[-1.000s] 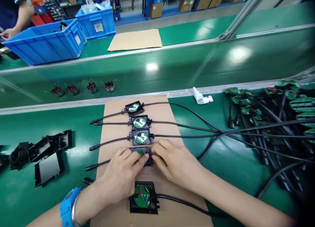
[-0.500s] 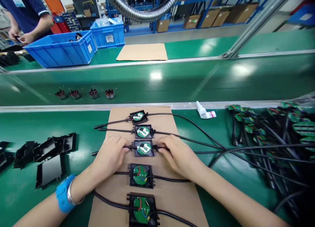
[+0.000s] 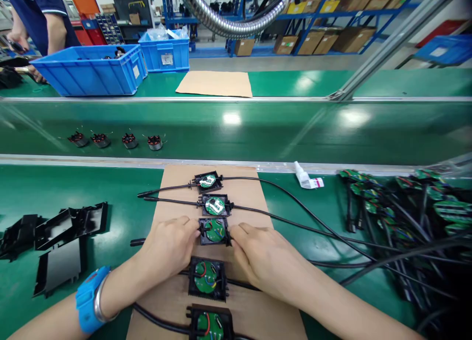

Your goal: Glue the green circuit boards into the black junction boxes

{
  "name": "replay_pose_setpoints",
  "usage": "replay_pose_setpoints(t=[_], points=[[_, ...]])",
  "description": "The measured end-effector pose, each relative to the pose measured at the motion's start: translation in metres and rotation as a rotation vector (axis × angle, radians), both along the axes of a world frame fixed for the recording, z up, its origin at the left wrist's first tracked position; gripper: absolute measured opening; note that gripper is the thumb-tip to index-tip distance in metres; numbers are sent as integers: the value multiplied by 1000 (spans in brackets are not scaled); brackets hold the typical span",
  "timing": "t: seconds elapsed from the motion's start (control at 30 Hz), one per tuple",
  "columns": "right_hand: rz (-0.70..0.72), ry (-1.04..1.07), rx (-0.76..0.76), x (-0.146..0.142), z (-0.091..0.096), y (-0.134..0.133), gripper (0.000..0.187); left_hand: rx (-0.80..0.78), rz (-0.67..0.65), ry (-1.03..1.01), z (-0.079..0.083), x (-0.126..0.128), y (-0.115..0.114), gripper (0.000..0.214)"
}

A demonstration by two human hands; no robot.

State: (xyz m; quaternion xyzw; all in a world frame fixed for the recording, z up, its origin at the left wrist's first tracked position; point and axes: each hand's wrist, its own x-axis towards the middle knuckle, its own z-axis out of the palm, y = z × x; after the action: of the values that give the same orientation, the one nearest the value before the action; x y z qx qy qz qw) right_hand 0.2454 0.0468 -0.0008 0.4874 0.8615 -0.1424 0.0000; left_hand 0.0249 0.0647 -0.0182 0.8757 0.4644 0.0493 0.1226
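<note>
A small black plastic housing with a round green circuit board inside lies third from the far end of a row on cardboard. My left hand is closed at its left end, pinching the black cable there; the fingertips hide the grip. At the opposite end my right hand pinches the cable close to the housing wall. Two farther housings hold boards with white patches, the farthest board and the second board. Nearer me sit a fourth housing and a fifth housing, cut off by the frame.
Black empty housings lie at left. A pile of wired boards and cables covers the right side. A white tube lies behind. Several copper-wound motor parts stand beyond the ledge. Blue bins and a person are far left.
Both hands have come closer to the third housing's ends. Its board, which showed white patches, now looks green with wires visible. The view has shifted slightly; the person's arms at far left have moved.
</note>
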Motion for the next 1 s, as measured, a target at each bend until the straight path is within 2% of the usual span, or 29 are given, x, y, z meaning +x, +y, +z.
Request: replay_pose_setpoints(t=[0.2, 0.33, 0.53, 0.63, 0.73, 0.83, 0.93, 1.0], points=[[73, -45, -108, -9, 9, 9, 40, -15, -11, -46, -1, -2, 5, 19], [89, -53, -117, -16, 7, 12, 38, 7, -28, -65, -1, -3, 6, 16], [59, -63, -172, -25, 10, 14, 26, 112, -192, 303, -2, 12, 1, 19], [53, -72, -159, -31, 12, 14, 21, 129, -225, 359, 0, 18, 5, 17], [67, -68, -120, -35, 13, 11, 18, 134, -201, 351, 6, 14, 8, 16], [79, -69, -86, -37, 12, 8, 18, 161, -140, 278, 8, 7, -1, 30], [83, -62, -90, -36, 11, 8, 20, 188, -145, 248, -2, 8, -19, 52], [72, -47, -102, -33, 11, 10, 22, 218, -153, 280, -10, 12, -28, 54]])
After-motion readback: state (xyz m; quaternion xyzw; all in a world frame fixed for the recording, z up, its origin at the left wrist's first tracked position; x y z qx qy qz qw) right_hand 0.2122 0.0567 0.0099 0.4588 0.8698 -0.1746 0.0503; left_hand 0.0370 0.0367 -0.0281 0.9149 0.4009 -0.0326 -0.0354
